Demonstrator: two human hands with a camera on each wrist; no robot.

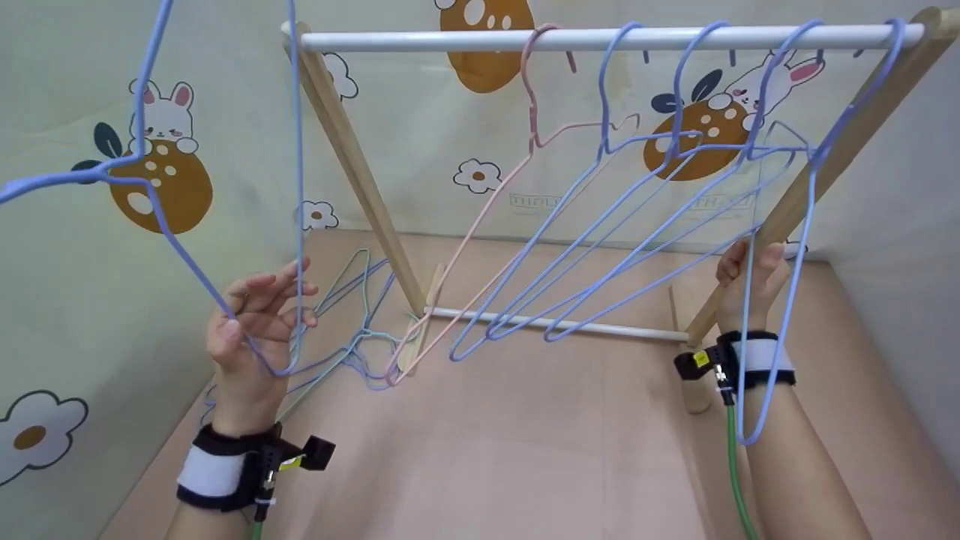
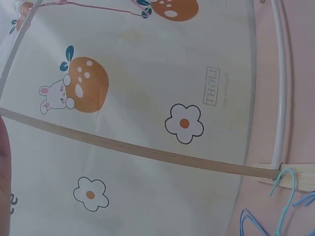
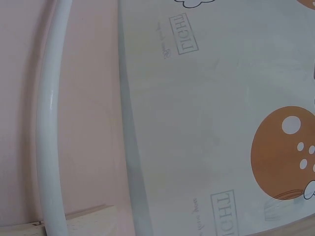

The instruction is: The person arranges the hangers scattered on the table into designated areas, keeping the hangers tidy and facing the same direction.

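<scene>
Left hand (image 1: 251, 330) at 8 o'clock in the head view, fingers loosely curled round the lower wire of a blue hanger (image 1: 161, 225) raised off the rail toward 10 o'clock. Right hand (image 1: 746, 281) at 4 o'clock, gripping the wooden rack leg (image 1: 840, 165), with the last hung blue hanger (image 1: 806, 247) looping down past its wrist. Along the white top rail (image 1: 600, 37): one pink hanger (image 1: 525, 150), then blue ones. More hangers (image 1: 360, 337) piled on the floor at 7 o'clock. Backdrop lettering (image 3: 182, 34) boxed, mirrored, not readable for sure.
</scene>
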